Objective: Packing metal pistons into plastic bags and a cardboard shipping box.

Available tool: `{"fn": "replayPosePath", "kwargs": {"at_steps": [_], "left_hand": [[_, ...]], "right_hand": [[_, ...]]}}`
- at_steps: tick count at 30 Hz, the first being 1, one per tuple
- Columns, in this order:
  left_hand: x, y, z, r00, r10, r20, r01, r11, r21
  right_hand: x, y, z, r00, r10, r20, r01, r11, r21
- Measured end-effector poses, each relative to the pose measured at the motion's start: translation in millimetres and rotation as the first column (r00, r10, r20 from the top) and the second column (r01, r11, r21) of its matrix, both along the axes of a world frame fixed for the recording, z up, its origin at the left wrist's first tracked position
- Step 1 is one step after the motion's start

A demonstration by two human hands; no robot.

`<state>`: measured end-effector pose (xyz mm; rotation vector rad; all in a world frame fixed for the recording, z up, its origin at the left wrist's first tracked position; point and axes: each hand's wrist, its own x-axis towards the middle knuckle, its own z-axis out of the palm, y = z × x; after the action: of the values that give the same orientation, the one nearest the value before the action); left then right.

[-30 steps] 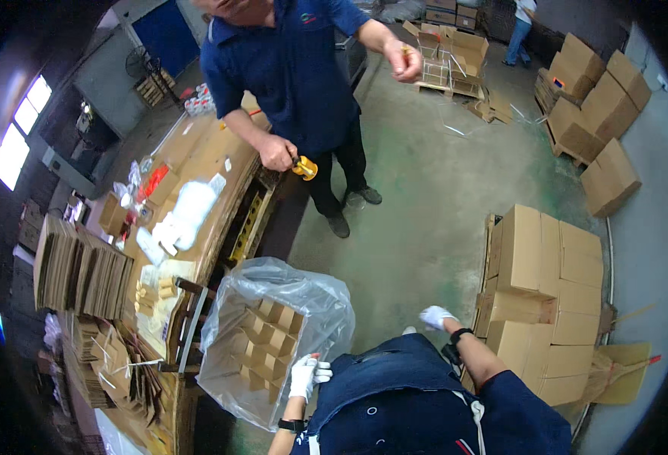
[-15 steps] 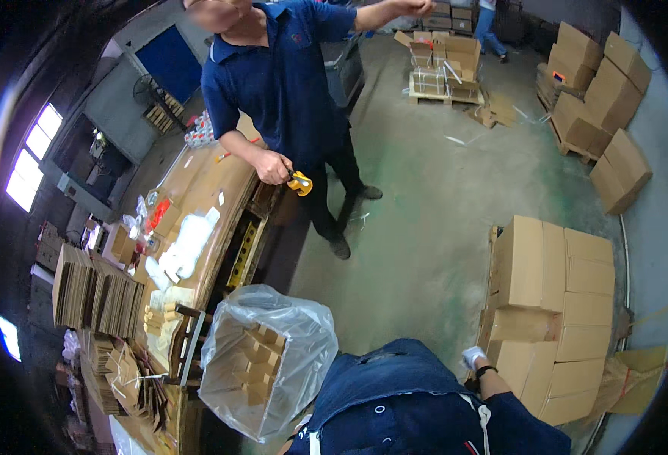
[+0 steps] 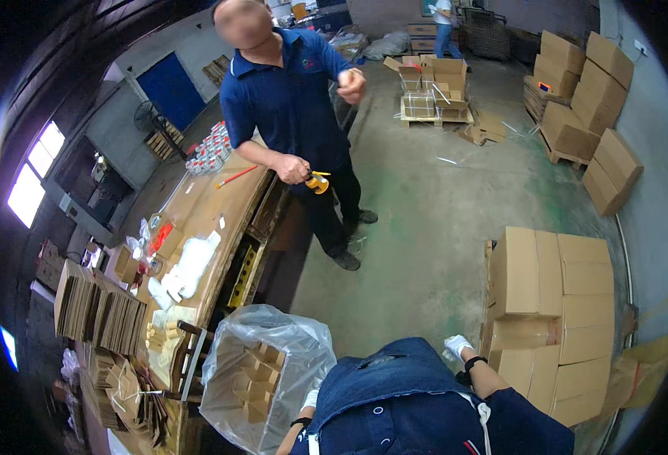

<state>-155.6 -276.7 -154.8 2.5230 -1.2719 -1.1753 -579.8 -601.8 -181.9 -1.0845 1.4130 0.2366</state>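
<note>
My right hand (image 3: 456, 347), in a white glove, hangs beside the denim apron (image 3: 398, 371), near a stack of closed cardboard boxes (image 3: 530, 273). Its fingers look loosely apart, with nothing seen in them. On the other side, my white-gloved left hand (image 3: 310, 400) shows at the apron's edge, close to a large clear plastic bag (image 3: 304, 337). Its fingers are mostly hidden. The bag lines an open container that holds several folded cardboard pieces (image 3: 260, 383). Facing me, a person (image 3: 292, 98) in a dark blue shirt grips a yellow tool (image 3: 318, 183).
A long worktable (image 3: 232, 199) runs along the left, bearing white bags (image 3: 195, 265) and small parts. Flat cardboard stacks (image 3: 99, 309) stand at its near end. Farther off are an open box on a pallet (image 3: 448, 80), boxes by the right wall (image 3: 599, 98) and another person (image 3: 444, 30).
The view has tilted up slightly. My left hand has come into sight, and my right hand has swung slightly forward and left. The facing person's outstretched arm has bent inward.
</note>
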Motion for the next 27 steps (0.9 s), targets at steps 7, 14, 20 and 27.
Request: {"fn": "replayPosePath", "kwargs": {"at_steps": [7,14,20,27], "left_hand": [[-11,-18,11,1.000,-0.020,-0.013,0.020,1.000,0.023],[-22,-28,22,0.999,-0.041,-0.021,0.042,0.997,0.061],[-25,-43,28,0.997,-0.074,-0.023,0.076,0.993,0.090],[-42,-28,30,0.995,-0.082,-0.048,0.089,0.983,0.163]], "right_hand": [[-35,34,-26,0.994,-0.107,-0.032,0.109,0.993,0.053],[-61,53,-43,0.908,0.409,-0.088,-0.419,0.889,-0.186],[-52,38,-37,0.903,0.407,-0.141,-0.430,0.873,-0.229],[-31,29,-46,1.000,0.013,-0.004,-0.014,0.994,-0.107]]}}
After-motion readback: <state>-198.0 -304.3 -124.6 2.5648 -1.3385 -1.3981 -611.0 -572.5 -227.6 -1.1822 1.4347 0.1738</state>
